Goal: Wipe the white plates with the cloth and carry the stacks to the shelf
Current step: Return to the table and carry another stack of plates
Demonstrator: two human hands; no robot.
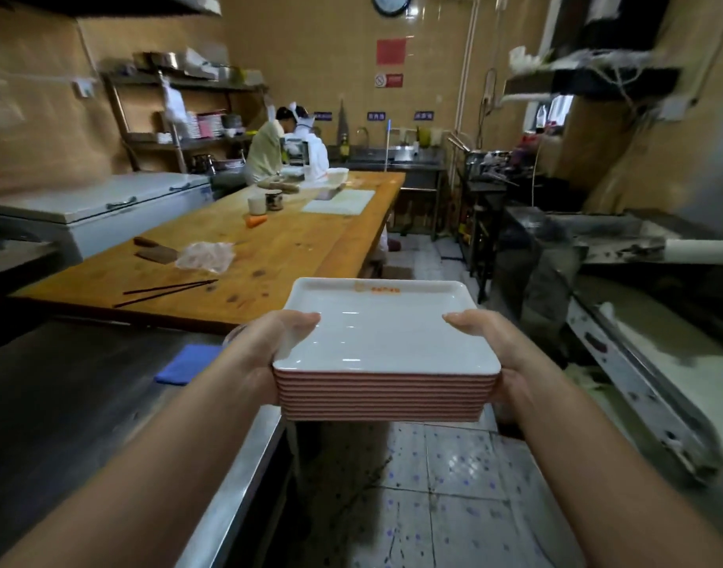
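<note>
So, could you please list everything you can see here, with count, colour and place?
stack of plates: one, white with reddish edges, held over the aisle
cloth: one, blue, dark counter at left
wooden table: one, tan, centre
chopsticks: one pair, dark, table's near end
cleaver: one, dark, on table
carrot: one, orange, mid-table
people: two, far end of table
left hand: gripping stack's left side
right hand: gripping stack's right side
</note>
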